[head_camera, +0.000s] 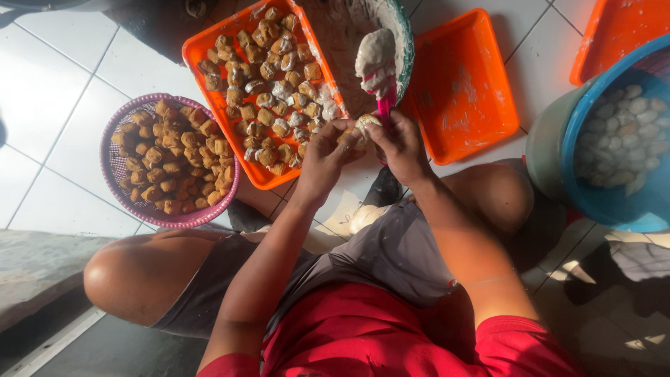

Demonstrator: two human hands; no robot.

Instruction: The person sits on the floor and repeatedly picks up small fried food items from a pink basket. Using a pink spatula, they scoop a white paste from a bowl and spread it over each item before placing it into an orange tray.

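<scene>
My left hand [322,155] and my right hand [401,145] meet over the floor, both pinching one brown tofu puff [359,130] smeared with white paste. My right hand also grips a pink-handled spoon [380,70] whose bowl is loaded with thick white paste and points up over a bowl [403,42]. Just left of my hands lies an orange tray [199,52] filled with several paste-stuffed puffs. Further left a purple basket [115,132] holds several plain brown puffs.
An orange tray [464,84] with paste smears lies right of the bowl, another orange tray [614,31] at the top right. A blue tub [593,202] inside a grey bucket holds pale round balls. I sit on white tiles, my knees [122,276] spread.
</scene>
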